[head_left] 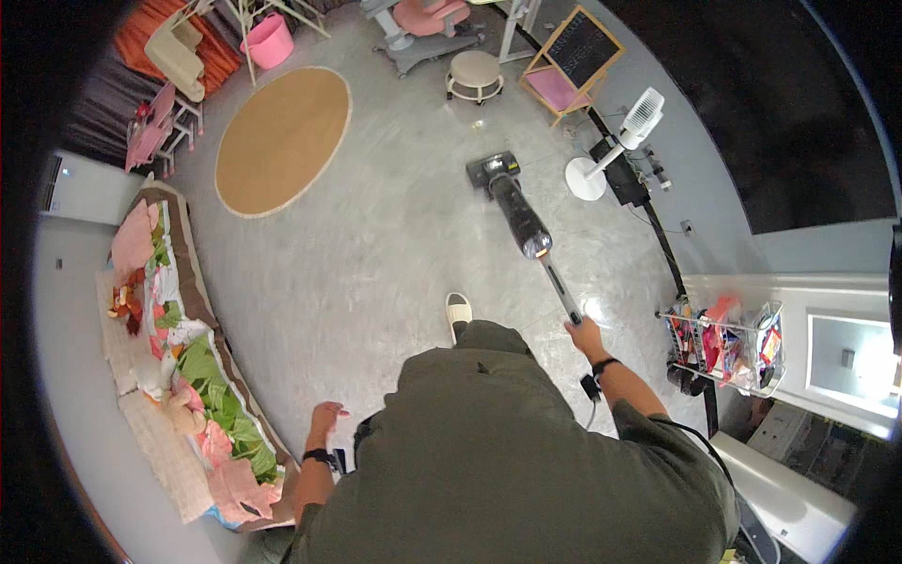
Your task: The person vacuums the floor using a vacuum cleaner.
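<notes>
Seemingly pushed across the grey floor [395, 254], between the round mat [282, 141] and the white fan [587, 179], a long cleaner [526, 230], mid-pass, and likely needed a steady stroke or turn next. Looked dark and glossy along the body [515, 211], black and flat at the head [493, 169]. Clamped its handle [562, 291] in the right hand [584, 336], held the left hand [325, 420] loose, gripping nothing visible

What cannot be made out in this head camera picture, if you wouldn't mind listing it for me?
In the head view:
Floor cleaner: underside hidden, facing the floor.
Handle: its grip is partly covered by the right hand.
Other foot: hidden by the green shirt; only one shoe shows.
Pink chair: cut off by the upper edge.
Chalkboard: writing too small to read.
</notes>
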The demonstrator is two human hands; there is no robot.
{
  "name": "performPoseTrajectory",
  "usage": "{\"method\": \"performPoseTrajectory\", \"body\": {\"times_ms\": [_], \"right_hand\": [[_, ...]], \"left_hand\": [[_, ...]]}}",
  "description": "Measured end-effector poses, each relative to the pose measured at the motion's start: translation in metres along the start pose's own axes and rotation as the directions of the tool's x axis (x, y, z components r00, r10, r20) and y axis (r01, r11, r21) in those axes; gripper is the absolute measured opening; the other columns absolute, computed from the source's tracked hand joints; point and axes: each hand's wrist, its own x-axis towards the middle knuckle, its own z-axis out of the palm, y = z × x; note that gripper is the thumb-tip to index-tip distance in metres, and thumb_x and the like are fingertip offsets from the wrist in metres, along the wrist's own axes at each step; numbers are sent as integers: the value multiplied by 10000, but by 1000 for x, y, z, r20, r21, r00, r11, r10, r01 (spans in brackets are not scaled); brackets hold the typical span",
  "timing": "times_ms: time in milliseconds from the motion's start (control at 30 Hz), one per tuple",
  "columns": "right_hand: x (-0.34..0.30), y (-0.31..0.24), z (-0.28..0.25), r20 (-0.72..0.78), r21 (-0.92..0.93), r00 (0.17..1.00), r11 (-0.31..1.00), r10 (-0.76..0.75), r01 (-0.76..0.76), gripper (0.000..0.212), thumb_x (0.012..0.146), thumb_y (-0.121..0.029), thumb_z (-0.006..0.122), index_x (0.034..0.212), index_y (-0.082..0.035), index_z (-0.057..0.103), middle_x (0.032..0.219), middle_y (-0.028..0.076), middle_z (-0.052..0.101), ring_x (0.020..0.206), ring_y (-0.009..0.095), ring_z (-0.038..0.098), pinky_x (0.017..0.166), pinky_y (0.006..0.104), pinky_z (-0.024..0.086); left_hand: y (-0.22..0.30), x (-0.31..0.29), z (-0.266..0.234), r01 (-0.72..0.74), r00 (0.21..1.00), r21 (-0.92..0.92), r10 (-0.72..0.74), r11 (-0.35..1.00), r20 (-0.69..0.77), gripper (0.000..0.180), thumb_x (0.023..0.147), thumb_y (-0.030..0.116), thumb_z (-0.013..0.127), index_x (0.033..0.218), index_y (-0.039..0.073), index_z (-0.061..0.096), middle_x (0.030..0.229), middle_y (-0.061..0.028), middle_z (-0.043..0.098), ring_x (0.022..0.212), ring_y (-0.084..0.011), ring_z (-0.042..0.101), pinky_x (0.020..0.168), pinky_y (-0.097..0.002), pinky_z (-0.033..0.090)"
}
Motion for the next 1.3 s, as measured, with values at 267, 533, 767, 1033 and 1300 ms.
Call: {"method": "performPoseTrajectory", "body": {"times_ms": [267, 533, 767, 1033, 1300], "right_hand": [[-120, 55, -57, 362, 352, 896, 853, 256, -386, 414, 732, -380, 670, 611, -2, 554, 539, 110, 541, 438, 174, 520, 450, 318, 418], [-78, 31, -151, 393, 754, 906, 509, 158, -416, 322, 776, -227, 638, 533, -84, 483, 483, 31, 459, 402, 165, 454, 394, 315, 381], [72, 21, -170, 376, 750, 914, 629, -150, -205, 316, 773, -214, 635, 544, -43, 501, 502, 66, 488, 402, 187, 474, 381, 320, 375], [290, 9, -155, 214, 716, 940, 697, -266, 35, 291, 750, -238, 632, 629, 12, 545, 534, 91, 537, 441, 189, 512, 434, 324, 401], [355, 49, -148, -26, 390, 963, 885, -267, 255, 537, 689, -315, 609, 986, 115, 484, 880, 262, 587, 875, 374, 569, 748, 396, 451]], "left_hand": [[-32, -28, 133, 105, 991, -212, -83, 972, 109, 243, 817, 153, 475, 944, -23, 585, 808, -76, 658, 545, -142, 581, 362, -294, 397], [-10, -96, 207, -284, 953, 347, 226, 894, 200, 198, 797, 150, 514, 854, -17, 604, 793, -71, 640, 482, -153, 517, 375, -321, 389], [-26, -129, 261, -217, 968, -83, 203, 973, -149, 208, 776, 142, 508, 895, -7, 592, 782, -100, 658, 389, -104, 391, 356, -260, 321], [142, -197, 349, 271, 957, -279, -289, 921, -24, 215, 796, 160, 507, 879, -12, 605, 779, -86, 665, 367, -98, 385, 340, -254, 321], [110, -271, 388, 269, 945, -233, -303, 935, -126, 247, 802, 180, 498, 897, -16, 614, 754, -80, 667, 373, -106, 420, 345, -252, 343]]}}
